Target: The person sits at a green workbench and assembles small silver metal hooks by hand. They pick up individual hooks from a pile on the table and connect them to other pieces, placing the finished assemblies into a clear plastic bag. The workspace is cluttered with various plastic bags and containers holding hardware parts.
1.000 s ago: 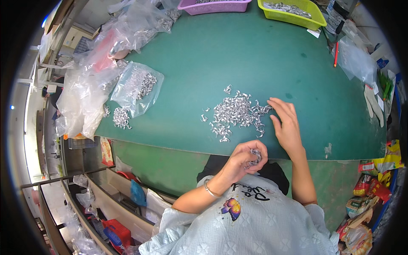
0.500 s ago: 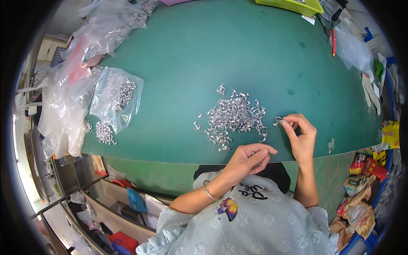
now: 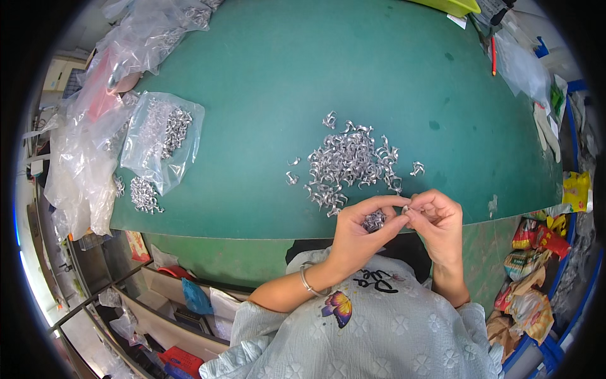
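A heap of small curved silvery metal pieces [image 3: 350, 158] lies on the green table [image 3: 271, 76] in front of me. My left hand [image 3: 360, 230] is curled around several of the same pieces [image 3: 374, 220], which show in its palm. Thumb and fingers of my right hand [image 3: 435, 221] pinch a small metal piece [image 3: 406, 209] right at my left fingertips. Both hands meet just above the table's near edge. To the right of the heap, a tiny separate cluster of pieces [image 3: 417, 168] lies beyond my right hand.
At the left, a clear plastic bag [image 3: 163, 142] of metal pieces lies beside a smaller pile [image 3: 145, 194]. More plastic bags [image 3: 88, 145] crowd the left edge. A yellow-green basket [image 3: 451, 6] and a red pen-like stick [image 3: 493, 55] are at the far right.
My right hand has moved left and nearer, meeting my left hand. My left hand has turned, showing the pieces in its palm. A small cluster now lies where my right fingers were.
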`<state>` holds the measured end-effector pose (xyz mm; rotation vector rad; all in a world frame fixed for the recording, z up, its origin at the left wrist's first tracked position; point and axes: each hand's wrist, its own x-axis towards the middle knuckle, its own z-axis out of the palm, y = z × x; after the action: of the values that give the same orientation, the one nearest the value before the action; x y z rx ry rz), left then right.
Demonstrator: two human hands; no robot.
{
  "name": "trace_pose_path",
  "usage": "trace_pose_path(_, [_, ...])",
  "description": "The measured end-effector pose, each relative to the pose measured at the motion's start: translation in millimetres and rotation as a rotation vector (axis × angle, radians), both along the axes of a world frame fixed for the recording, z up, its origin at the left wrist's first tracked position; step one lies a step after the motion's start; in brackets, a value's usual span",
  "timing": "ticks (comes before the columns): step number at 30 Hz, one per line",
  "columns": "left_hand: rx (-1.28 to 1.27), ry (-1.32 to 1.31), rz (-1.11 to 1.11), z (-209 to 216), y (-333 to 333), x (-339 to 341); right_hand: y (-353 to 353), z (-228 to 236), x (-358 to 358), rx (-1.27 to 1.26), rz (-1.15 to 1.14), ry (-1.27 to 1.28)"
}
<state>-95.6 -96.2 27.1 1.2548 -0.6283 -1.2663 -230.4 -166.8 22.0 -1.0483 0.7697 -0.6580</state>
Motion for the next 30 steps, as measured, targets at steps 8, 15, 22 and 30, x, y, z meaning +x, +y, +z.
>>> trace_pose_path(8, [-0.121, 0.057, -0.026, -2.2, 3.4, 1.8, 7.8, 5.6, -2.5, 0.029, 0.0, -0.061])
trace_pose_path(15, [-0.094, 0.151, -0.037, 0.2, 6.6, -0.7, 9.7, 1.1, -5.4, 0.004, 0.002, -0.072])
trace_pose_path(22, [0.075, 0.981, -0.139, -15.1, 8.9, 13.9, -30.0, -13.7, -1.6, -0.921, -0.179, 0.714])
trace_pose_path(30, [0.033, 0.843, -0.158, -24.6, 12.6, 13.7, -35.5, -30.7, 3.3, -1.038, -0.086, 0.735])
